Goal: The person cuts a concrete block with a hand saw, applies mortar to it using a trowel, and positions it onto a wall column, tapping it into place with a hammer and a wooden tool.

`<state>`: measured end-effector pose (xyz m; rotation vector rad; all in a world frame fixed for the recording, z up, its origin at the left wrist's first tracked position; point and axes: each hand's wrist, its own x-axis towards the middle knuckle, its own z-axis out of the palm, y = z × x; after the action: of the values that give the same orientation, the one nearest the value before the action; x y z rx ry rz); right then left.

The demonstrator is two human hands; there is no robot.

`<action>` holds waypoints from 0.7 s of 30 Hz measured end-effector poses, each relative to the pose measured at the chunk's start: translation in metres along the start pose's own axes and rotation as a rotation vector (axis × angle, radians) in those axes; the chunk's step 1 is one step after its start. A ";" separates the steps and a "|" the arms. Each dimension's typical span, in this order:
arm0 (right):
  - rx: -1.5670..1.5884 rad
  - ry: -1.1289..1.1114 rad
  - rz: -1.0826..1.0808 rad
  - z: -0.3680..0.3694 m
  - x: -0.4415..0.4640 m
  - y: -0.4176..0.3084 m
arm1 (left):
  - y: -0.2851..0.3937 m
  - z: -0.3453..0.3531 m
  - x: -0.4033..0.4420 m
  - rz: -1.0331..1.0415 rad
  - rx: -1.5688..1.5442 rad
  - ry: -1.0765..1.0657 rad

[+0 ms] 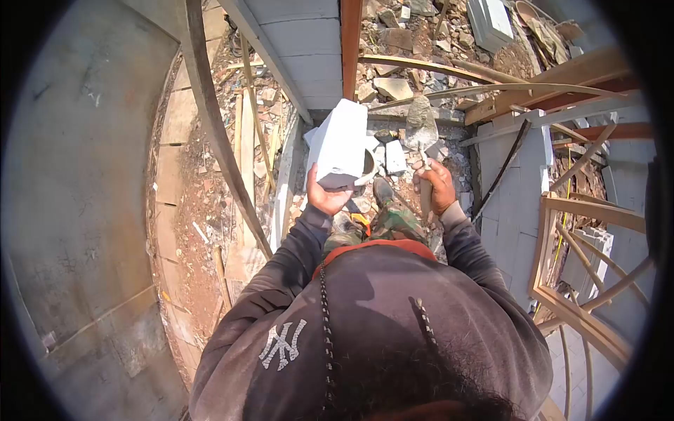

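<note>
A white block [340, 140] rests in my left hand [328, 198], which grips it from below at its near end. My right hand [439, 186] is closed round the handle of a trowel [422, 123], whose blade points away from me and looks coated with grey mortar. Between my hands, partly behind the white block, the rim of a round container [369, 167] shows. A smaller white block piece [395, 156] lies on the ground below the trowel, to its left.
A grey block wall [302, 56] with a reddish post [351, 49] stands ahead. Wooden braces [217, 133] cross at left, and planks and poles [590, 210] at right. Rubble [393, 88] covers the ground. White blocks [489, 24] are stacked at the top right.
</note>
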<state>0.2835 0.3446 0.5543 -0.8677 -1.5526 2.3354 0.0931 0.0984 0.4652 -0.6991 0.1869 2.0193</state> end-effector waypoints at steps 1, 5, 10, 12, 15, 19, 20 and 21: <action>0.004 -0.001 -0.027 0.008 -0.007 -0.002 | -0.006 0.005 -0.005 -0.002 0.016 -0.021; -0.162 -0.024 -0.143 0.060 -0.020 -0.001 | -0.030 0.058 -0.046 0.028 -0.038 0.214; -0.616 0.159 -0.791 0.106 0.003 0.009 | -0.046 0.087 -0.073 0.013 -0.111 -0.016; -0.658 0.202 -0.918 0.114 0.016 0.012 | -0.051 0.100 -0.081 0.010 -0.074 -0.096; -0.701 0.185 -0.929 0.114 0.027 0.015 | -0.053 0.104 -0.089 -0.011 0.003 -0.218; -0.753 0.220 -0.977 0.105 0.009 0.014 | -0.052 0.101 -0.093 -0.016 0.042 -0.253; -0.848 0.223 -0.993 0.095 0.003 0.016 | -0.050 0.100 -0.095 -0.033 0.009 -0.271; -0.943 0.227 -1.005 0.084 -0.005 0.017 | -0.049 0.099 -0.097 -0.050 -0.024 -0.287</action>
<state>0.2415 0.2704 0.5639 -0.2797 -2.2340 0.7670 0.1307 0.0918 0.6073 -0.4173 -0.0231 2.0497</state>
